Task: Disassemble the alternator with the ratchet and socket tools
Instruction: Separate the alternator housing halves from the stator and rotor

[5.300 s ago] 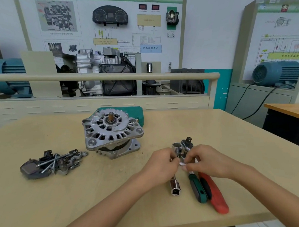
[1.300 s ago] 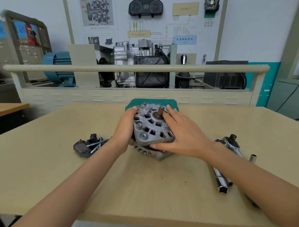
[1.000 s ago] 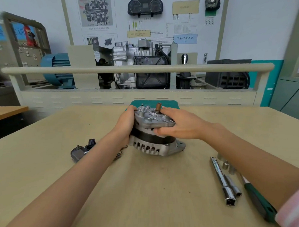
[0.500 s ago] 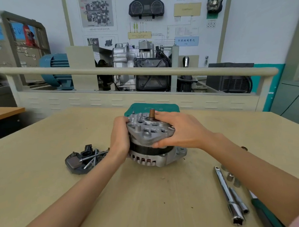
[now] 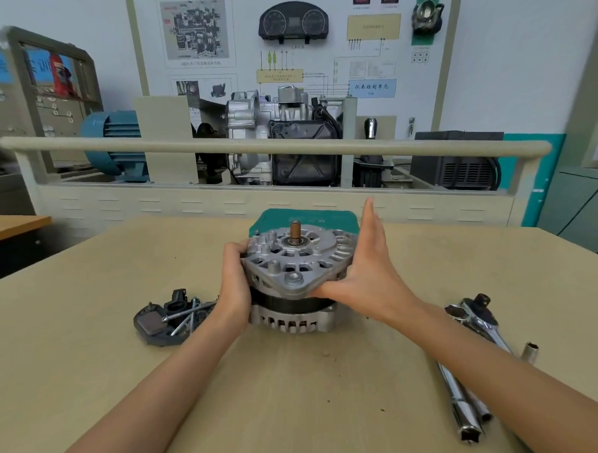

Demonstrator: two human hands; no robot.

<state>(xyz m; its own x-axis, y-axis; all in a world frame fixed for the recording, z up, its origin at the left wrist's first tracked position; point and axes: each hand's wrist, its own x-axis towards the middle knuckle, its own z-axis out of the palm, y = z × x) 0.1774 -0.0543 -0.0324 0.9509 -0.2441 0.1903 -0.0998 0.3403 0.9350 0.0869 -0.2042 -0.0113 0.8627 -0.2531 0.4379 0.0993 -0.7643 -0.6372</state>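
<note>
Two hands: on the alternator (image 5: 293, 278) at table (image 5: 91, 372) centre.
Left hand (image 5: 233, 284): still gripping its side.
Right hand (image 5: 364, 264): fingers now straightened, palm pressing.
Meaning: front cover likely being pried free; ratchet (image 5: 479, 317) idle.

Alternator (image 5: 292, 261) matt cast metal; table (image 5: 90, 338) smooth matt wood; sockets (image 5: 467, 414) glossy chrome.

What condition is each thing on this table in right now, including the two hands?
Alternator: upright on the table, front cover tilted, partly lifted off the body.
Left hand: grips the cover's left edge.
Right hand: fingers straight, palm against the cover's right side, thumb under its edge.
Removed parts and bolts: piled left of the alternator, untouched.
Ratchet: lying on the table, unused.
Small socket: loose beside the ratchet.
</note>
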